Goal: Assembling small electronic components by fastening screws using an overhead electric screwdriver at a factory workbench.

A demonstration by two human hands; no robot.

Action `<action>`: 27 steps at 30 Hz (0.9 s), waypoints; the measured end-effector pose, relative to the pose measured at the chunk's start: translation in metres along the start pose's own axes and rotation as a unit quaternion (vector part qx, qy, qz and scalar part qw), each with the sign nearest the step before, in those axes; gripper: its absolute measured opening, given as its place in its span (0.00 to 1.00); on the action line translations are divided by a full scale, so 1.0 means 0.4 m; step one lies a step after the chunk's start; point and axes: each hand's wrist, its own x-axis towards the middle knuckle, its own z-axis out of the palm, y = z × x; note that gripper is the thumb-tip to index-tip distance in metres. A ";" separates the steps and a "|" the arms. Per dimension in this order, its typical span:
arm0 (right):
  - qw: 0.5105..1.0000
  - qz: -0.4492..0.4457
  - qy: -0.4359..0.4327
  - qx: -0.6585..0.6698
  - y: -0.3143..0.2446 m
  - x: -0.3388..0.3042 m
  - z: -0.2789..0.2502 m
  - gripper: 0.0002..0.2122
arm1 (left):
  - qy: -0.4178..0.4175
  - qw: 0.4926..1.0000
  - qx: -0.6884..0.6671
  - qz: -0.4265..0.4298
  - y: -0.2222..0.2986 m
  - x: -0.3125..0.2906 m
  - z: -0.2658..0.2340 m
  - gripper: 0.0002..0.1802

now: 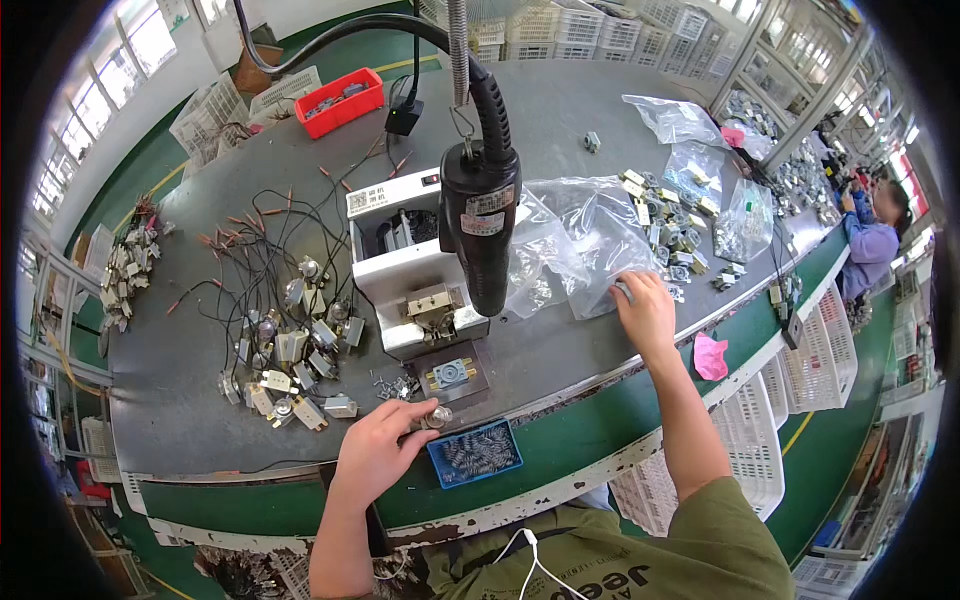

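Note:
My left hand [382, 445] is at the table's front edge, thumb and forefinger closed around a small round shiny metal part [438, 417]. Just beyond it, a grey rectangular part with brass-coloured side tabs [450, 374] sits on a dark metal plate [478, 362]. My right hand [645, 312] is farther right, beside clear plastic bags [600, 245], its fingertips pinching a small grey piece [622, 291] that is mostly covered. A black electric screwdriver [480, 225] hangs from a spring, upright above the white screw feeder [405, 270].
A blue tray of small springs [476, 453] stands at the front edge, near loose screws [393, 386]. Wired metal parts [300, 350] pile up at left; loose fittings [675, 230] lie at right. A red bin [340, 103] is at the back. Another person [872, 240] sits far right.

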 end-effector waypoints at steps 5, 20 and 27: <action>1.000 0.016 0.008 -0.023 -0.015 -0.003 -0.016 0.08 | 0.009 1.000 -0.023 -0.009 -0.006 -0.002 0.002 0.22; 0.866 -0.277 -0.274 0.315 -0.418 -0.152 -0.034 0.10 | 0.035 0.999 -0.012 -0.020 -0.034 -0.019 -0.003 0.20; 0.860 -0.329 -0.294 0.255 -0.467 -0.175 -0.008 0.07 | 0.043 0.999 -0.022 -0.022 -0.048 -0.040 -0.001 0.20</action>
